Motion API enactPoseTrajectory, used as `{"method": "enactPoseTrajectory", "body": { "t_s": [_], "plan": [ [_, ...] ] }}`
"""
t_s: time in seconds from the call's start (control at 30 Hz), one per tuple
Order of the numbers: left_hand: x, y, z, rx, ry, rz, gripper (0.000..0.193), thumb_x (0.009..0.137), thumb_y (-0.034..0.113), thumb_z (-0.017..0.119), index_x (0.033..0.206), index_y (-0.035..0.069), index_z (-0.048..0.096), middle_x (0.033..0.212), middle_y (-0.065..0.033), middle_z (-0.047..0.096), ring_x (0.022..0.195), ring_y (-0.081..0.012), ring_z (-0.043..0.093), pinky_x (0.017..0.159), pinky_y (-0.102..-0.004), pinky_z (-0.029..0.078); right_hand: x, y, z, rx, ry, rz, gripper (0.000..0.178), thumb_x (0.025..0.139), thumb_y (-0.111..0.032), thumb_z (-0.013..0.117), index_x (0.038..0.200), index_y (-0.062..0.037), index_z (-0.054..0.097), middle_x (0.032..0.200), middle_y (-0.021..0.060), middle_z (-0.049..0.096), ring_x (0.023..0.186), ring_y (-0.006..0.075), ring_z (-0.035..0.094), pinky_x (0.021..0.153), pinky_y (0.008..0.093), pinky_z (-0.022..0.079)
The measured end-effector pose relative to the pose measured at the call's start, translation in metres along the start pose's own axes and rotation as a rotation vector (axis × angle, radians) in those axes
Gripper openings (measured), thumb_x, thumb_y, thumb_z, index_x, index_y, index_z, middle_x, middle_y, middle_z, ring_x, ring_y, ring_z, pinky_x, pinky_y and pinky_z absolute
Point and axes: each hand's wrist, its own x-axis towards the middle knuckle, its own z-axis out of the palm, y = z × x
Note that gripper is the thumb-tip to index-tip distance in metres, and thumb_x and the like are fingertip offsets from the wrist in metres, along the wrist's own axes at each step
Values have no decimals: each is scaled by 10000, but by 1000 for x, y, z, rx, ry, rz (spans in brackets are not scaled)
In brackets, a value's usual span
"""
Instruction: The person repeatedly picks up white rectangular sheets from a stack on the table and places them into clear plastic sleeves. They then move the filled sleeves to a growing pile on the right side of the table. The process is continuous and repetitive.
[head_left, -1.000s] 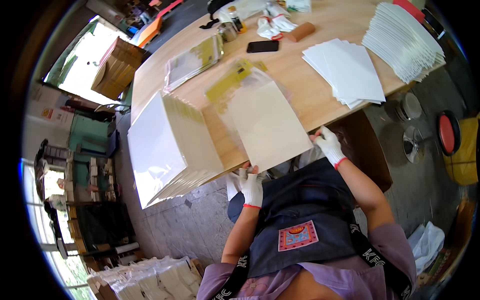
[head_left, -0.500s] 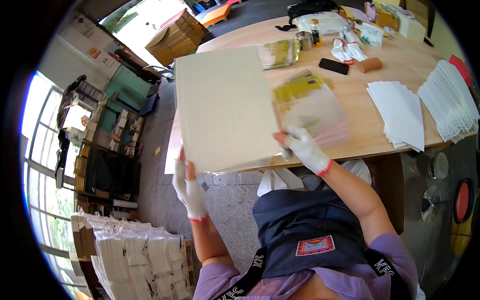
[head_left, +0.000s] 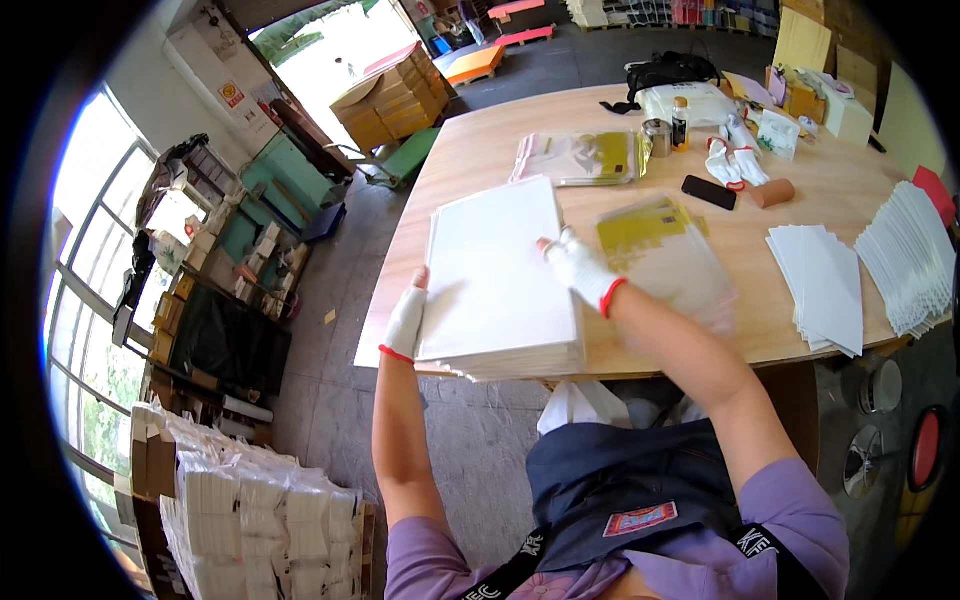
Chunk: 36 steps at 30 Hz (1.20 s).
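1. Both the left hand and the right hand wear white, red-cuffed gloves; some bare fingertips show.
2. 1 stack of pale sheets lies flat on the left part of the table, its near end close to the table's near edge.
3. The left hand is at the stack's left side, its fingers close together and pointing away from the person; I cannot tell whether they pinch any sheets.
4. The right hand is over the stack's right part, its fingers bent and 1 bare tip pointing left; I cannot tell whether they press on the top sheet or hover.
5. Just right of the stack lie clear bags with olive print, partly hidden by the right forearm. Beyond the stack lies 1 more bag pile.
6. 1 black phone lies near 1 brown roll, with loose gloves just beyond.
7. 1 jar and 1 bottle stand side by side farther back.
8. On the right, white sheets lie fanned beside 1 ridged white pile.
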Motion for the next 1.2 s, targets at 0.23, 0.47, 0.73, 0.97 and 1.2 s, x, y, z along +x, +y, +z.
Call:
{"method": "enactPoseTrajectory", "body": {
  "t_s": [0.23,0.47,0.73,0.97,1.2],
  "plan": [
    [50,-31,-20,-133,-40,226,399,956,304,399,1179,-11,502,1040,-60,580,837,-115,567,751,-249,483,26,33,-4,-30,55,68,782,843,-470,503,1377,21,212,1240,228,480,1130,270,495,918,315,396],
    [7,-235,-179,-541,299,240,410,930,347,440,1193,42,522,969,-81,583,838,-188,521,776,-352,417,-94,141,-134,635,288,65,260,907,-153,498,1146,-60,545,1022,69,617,864,147,603,758,291,492],
    [-96,-381,-38,209,242,-42,377,827,-27,383,1183,-10,504,1109,-115,573,907,-164,553,816,-269,445,-252,308,-367,740,1356,298,220,869,-283,529,816,-72,503,605,33,527,442,120,482,344,255,359],
    [-106,-254,130,805,-279,612,267,782,17,558,1043,33,614,992,-161,620,931,-322,593,807,-358,464,-248,304,-379,754,1279,605,218,799,-265,639,720,-90,536,600,31,541,428,127,485,347,274,366],
    [-53,-188,243,1007,-319,986,343,762,120,612,1101,82,575,1114,-106,557,1077,-320,492,915,-399,395,-255,299,-369,634,1598,21,208,843,-269,546,979,-111,546,791,28,588,636,142,567,511,283,460]
  ]
}}
